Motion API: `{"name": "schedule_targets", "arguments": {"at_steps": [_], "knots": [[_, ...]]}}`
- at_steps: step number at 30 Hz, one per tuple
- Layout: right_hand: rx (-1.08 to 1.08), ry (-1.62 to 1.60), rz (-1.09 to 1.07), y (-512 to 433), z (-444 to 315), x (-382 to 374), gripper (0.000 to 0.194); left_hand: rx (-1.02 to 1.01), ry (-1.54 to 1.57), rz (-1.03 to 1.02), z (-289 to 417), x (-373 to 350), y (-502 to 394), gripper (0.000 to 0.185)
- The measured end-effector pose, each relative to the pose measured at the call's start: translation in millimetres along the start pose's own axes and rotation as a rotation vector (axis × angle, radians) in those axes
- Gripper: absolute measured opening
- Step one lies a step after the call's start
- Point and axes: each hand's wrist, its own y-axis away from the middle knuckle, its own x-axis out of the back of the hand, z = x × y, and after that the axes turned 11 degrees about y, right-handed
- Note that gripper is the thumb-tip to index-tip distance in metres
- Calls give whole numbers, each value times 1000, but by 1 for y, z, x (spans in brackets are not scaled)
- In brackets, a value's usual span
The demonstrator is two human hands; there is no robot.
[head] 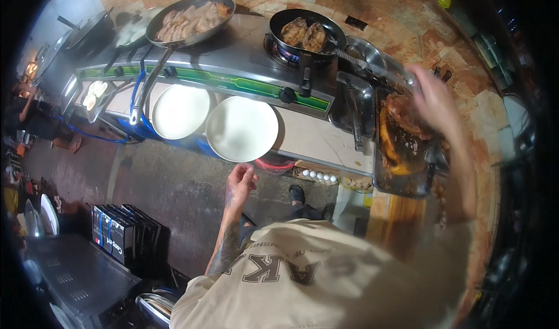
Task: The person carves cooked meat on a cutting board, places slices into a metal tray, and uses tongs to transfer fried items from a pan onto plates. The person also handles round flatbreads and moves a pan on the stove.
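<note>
My right hand point(430, 95) is blurred above the right end of the counter. It grips a long metal utensil point(371, 65), apparently tongs, whose far end reaches the rim of a black frying pan point(330, 24). Two browned pieces of meat or fish point(313, 36) lie in that pan, over a lit blue burner. My left hand point(243, 181) hangs just below the counter's front edge with its fingers loosely curled and nothing visible in it. Nearest to it is a white plate point(242, 129), beside a second white plate point(181, 111).
A larger pan point(191, 21) of sliced meat stands on the stove, its long handle point(150, 84) jutting over the front. Metal trays point(386, 181) hold tongs point(354, 119) and yellowish and brown food. Fried eggs point(94, 95) sit far left. Below are white eggs point(320, 175) and boxes point(113, 233).
</note>
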Motion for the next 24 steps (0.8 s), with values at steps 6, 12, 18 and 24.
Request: {"name": "schedule_targets", "arguments": {"at_steps": [6,12,18,24], "knots": [[257,315,133,-161,83,-72,45,-380,-10,53,44,-116,-10,36],[583,441,68,-248,101,-110,39,-699,-236,299,83,-189,-21,59],[693,304,269,-259,116,-174,43,-719,-258,406,77,-200,-22,60],[721,391,331,-260,115,-154,45,-637,-210,499,47,-191,-9,56]]}}
